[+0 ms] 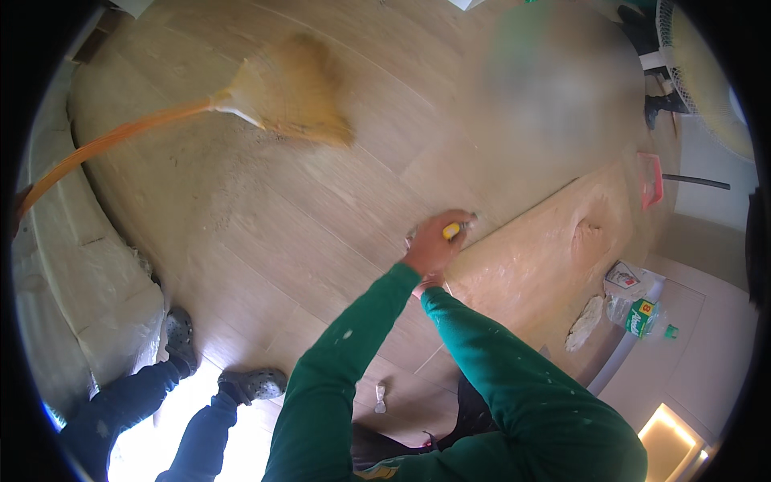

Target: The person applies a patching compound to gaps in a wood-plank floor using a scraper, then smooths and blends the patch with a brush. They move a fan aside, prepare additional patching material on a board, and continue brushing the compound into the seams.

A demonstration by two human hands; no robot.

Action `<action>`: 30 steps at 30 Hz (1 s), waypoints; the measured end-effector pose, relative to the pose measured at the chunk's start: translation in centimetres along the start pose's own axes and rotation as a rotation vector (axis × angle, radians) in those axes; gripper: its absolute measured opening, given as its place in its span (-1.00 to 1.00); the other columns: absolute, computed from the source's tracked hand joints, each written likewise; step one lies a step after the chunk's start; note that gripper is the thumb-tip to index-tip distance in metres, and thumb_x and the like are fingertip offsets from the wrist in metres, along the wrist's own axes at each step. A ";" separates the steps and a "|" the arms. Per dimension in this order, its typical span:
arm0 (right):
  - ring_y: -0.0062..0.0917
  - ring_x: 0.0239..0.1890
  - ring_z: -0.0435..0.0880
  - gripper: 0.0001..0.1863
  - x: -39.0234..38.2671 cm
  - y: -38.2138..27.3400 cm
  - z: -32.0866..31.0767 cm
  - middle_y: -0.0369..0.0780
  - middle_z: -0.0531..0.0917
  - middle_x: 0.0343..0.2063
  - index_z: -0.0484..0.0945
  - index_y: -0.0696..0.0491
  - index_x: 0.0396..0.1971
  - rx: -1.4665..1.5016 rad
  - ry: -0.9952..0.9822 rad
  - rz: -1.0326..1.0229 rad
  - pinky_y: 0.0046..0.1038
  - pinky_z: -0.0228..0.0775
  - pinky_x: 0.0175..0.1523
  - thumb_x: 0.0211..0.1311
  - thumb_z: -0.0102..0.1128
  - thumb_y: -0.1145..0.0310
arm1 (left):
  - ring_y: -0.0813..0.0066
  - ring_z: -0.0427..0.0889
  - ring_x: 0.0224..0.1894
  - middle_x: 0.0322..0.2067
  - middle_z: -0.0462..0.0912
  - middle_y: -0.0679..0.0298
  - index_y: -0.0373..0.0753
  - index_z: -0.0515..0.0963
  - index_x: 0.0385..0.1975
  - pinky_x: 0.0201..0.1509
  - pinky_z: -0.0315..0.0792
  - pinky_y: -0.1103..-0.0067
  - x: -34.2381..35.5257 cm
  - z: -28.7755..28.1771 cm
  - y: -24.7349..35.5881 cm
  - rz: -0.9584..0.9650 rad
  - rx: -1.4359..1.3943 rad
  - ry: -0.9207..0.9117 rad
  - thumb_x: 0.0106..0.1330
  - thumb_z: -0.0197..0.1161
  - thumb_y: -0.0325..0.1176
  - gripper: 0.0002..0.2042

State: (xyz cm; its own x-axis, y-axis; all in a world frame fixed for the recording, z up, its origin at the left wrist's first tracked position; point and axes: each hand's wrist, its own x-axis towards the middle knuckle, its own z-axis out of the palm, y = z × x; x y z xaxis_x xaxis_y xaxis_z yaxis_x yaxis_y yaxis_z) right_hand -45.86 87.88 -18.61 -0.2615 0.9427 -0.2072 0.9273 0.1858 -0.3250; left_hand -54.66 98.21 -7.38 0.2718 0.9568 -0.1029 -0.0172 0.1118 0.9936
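My left hand (434,243) is closed around a small tool with a yellow part (451,230) and a greyish tip; its kind cannot be made out. It is low over the wood-look floor (321,241), at the left edge of a long beige sheet (522,257) with a shiny, plastic-like surface. My right hand (430,283) lies just behind the left wrist, mostly covered by it, and its fingers are hidden. Both my arms wear green sleeves with pale specks.
Far left, another person's hand holds a straw broom (293,88) over dusty floor. Their dark clogs (255,384) stand lower left, beside plastic-covered bulk (72,281). At right are a clear bottle (640,316), a white wad (585,324), a red dustpan (650,181) and a fan (707,72).
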 end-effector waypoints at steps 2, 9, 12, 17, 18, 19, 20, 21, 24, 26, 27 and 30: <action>0.05 0.53 0.14 -0.42 1.0 -2.7 0.1 0.09 0.27 0.43 0.46 0.06 0.25 -0.059 -0.016 0.038 0.15 -0.15 0.60 0.23 0.27 0.21 | 0.28 0.67 0.18 0.11 0.71 0.16 -0.16 0.68 0.07 0.31 0.48 0.42 2.0 -3.4 -4.1 -0.006 0.251 0.105 0.37 0.34 -0.45 -0.72; 0.05 0.52 0.18 -0.43 -0.2 1.2 -0.1 0.09 0.32 0.40 0.51 0.07 0.20 0.197 0.255 -0.044 0.19 -0.02 0.55 0.15 0.32 0.30 | 0.10 0.61 0.23 0.18 0.61 0.01 -0.27 0.67 0.08 0.31 0.49 0.32 2.1 -18.1 -3.3 0.174 0.779 0.467 0.46 0.24 -0.49 -0.75; 0.01 0.56 0.12 -0.43 -0.9 1.4 0.3 0.07 0.33 0.41 0.51 0.08 0.24 0.220 0.216 -0.087 0.16 -0.04 0.57 0.21 0.30 0.27 | 0.02 0.58 0.25 0.21 0.56 -0.05 -0.32 0.66 0.08 0.31 0.50 0.28 -5.3 -15.0 -2.0 0.267 0.939 0.622 0.49 0.19 -0.52 -0.76; -0.06 0.60 0.04 -0.44 -1.1 0.6 -0.8 0.03 0.30 0.45 0.49 0.08 0.27 0.179 0.179 -0.039 0.05 -0.17 0.64 0.30 0.23 0.19 | -0.14 0.49 0.33 0.28 0.46 -0.14 -0.28 0.68 0.07 0.35 0.46 0.11 -21.3 -3.3 -3.8 0.220 0.954 0.561 0.50 0.19 -0.50 -0.76; -0.08 0.59 0.05 -0.44 -1.8 1.1 -0.5 0.03 0.30 0.45 0.49 0.08 0.26 0.154 0.212 -0.045 0.04 -0.17 0.64 0.29 0.23 0.19 | -0.15 0.47 0.35 0.28 0.46 -0.13 -0.27 0.68 0.06 0.36 0.44 0.09 -24.3 -0.6 -4.6 0.147 0.945 0.565 0.48 0.19 -0.52 -0.76; -0.09 0.59 0.07 -0.44 -2.0 1.3 -0.7 0.03 0.31 0.44 0.50 0.08 0.24 0.154 0.245 -0.048 0.05 -0.16 0.63 0.27 0.23 0.20 | -0.17 0.45 0.37 0.30 0.45 -0.13 -0.25 0.68 0.05 0.37 0.42 0.06 -27.2 1.1 -5.5 0.078 0.989 0.486 0.45 0.20 -0.54 -0.75; -0.11 0.58 0.09 -0.45 -1.8 1.1 -1.1 0.02 0.32 0.44 0.51 0.08 0.23 0.163 0.282 -0.057 0.05 -0.15 0.63 0.24 0.24 0.22 | -0.18 0.42 0.38 0.31 0.44 -0.12 -0.23 0.68 0.05 0.38 0.40 0.03 -30.0 2.1 -6.5 0.009 1.044 0.412 0.42 0.20 -0.56 -0.74; -0.12 0.57 0.12 -0.45 -1.9 0.5 -1.3 0.02 0.33 0.43 0.52 0.08 0.22 0.175 0.320 -0.067 0.05 -0.15 0.62 0.22 0.24 0.24 | -0.20 0.39 0.40 0.32 0.43 -0.12 -0.22 0.68 0.04 0.40 0.37 0.01 -32.3 2.8 -7.5 -0.061 1.101 0.340 0.39 0.21 -0.57 -0.72; -0.12 0.56 0.15 -0.51 -1.9 -0.2 -2.1 0.00 0.38 0.40 0.57 0.09 0.16 0.217 0.291 -0.079 -0.01 -0.08 0.60 0.20 0.25 0.32 | -0.23 0.22 0.50 0.43 0.25 -0.14 -0.15 0.60 0.14 0.46 0.29 0.01 -35.6 3.6 -8.3 -0.204 1.229 0.115 0.27 0.14 -0.67 -0.56; -0.11 0.49 0.26 -0.55 -2.9 1.5 -2.7 0.00 0.42 0.37 0.60 0.10 0.12 0.257 0.318 -0.038 -0.05 0.03 0.55 0.20 0.22 0.35 | -0.23 0.14 0.54 0.48 0.17 -0.15 -0.14 0.57 0.19 0.50 0.26 0.02 -36.4 3.7 -8.6 -0.209 1.283 -0.069 0.25 0.10 -0.70 -0.50; -0.10 0.45 0.31 -0.57 -3.7 3.0 -3.4 0.00 0.44 0.35 0.61 0.10 0.10 0.248 0.330 -0.015 -0.07 0.08 0.52 0.20 0.20 0.36 | -0.22 0.13 0.55 0.48 0.16 -0.15 -0.15 0.56 0.21 0.50 0.25 0.01 -36.3 4.0 -9.0 -0.171 1.277 -0.148 0.26 0.10 -0.70 -0.49; -0.18 0.10 0.60 -0.67 -8.6 5.2 -6.3 -0.08 0.68 0.05 0.70 0.09 -0.05 0.635 0.348 -0.013 -0.15 0.33 0.28 0.20 0.12 0.50 | -0.20 0.17 0.53 0.48 0.16 -0.16 -0.22 0.51 0.29 0.49 0.30 0.09 -37.9 3.5 -6.2 -0.251 1.450 -0.101 0.31 0.10 -0.66 -0.49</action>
State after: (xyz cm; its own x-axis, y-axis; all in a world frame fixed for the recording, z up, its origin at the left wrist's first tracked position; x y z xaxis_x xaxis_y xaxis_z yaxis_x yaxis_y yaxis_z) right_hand -37.10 82.49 -12.71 -0.0732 0.9947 0.0721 0.5627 0.1009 -0.8205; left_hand -61.53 60.33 -9.46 0.1877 0.9244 -0.3320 0.9794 -0.1505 0.1344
